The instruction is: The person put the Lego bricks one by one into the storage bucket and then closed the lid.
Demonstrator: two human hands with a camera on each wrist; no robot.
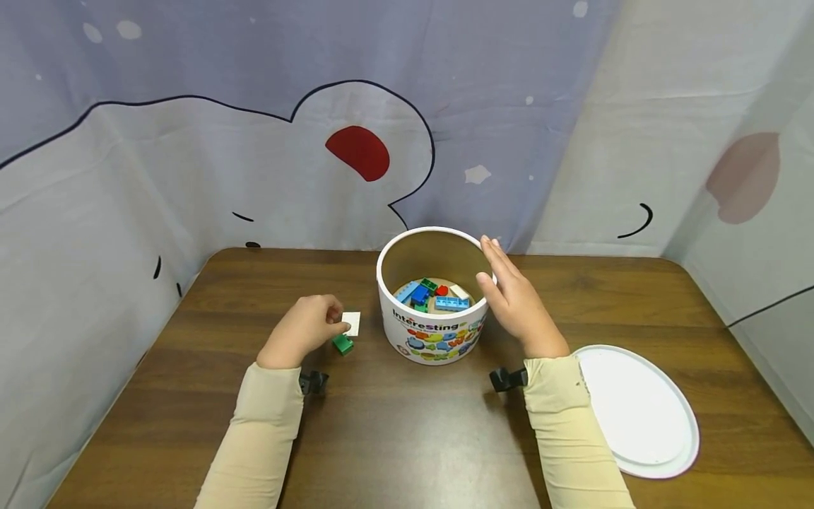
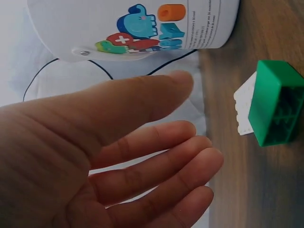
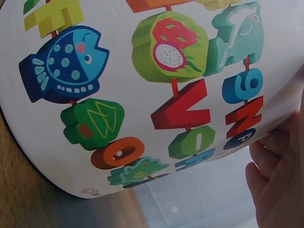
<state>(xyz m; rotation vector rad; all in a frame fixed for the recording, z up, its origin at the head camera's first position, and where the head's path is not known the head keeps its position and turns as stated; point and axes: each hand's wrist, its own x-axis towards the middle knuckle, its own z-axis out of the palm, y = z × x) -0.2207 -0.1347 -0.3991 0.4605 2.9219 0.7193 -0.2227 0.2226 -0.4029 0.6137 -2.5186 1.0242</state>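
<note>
From afar I see a left hand (image 1: 304,329), fingers loosely curled and empty, just beside a green toy brick (image 1: 343,345) lying on a wood-grain table (image 1: 394,438) near what looks like a white studded plate (image 1: 352,322). The right hand (image 1: 520,309), fingers extended and gripping nothing, rests against a printed white bucket (image 1: 397,332) containing assorted bricks (image 1: 452,304).

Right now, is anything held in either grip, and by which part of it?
Nothing held. The left grip is empty near the green brick; the right grip lies straight-fingered against the bucket.
</note>
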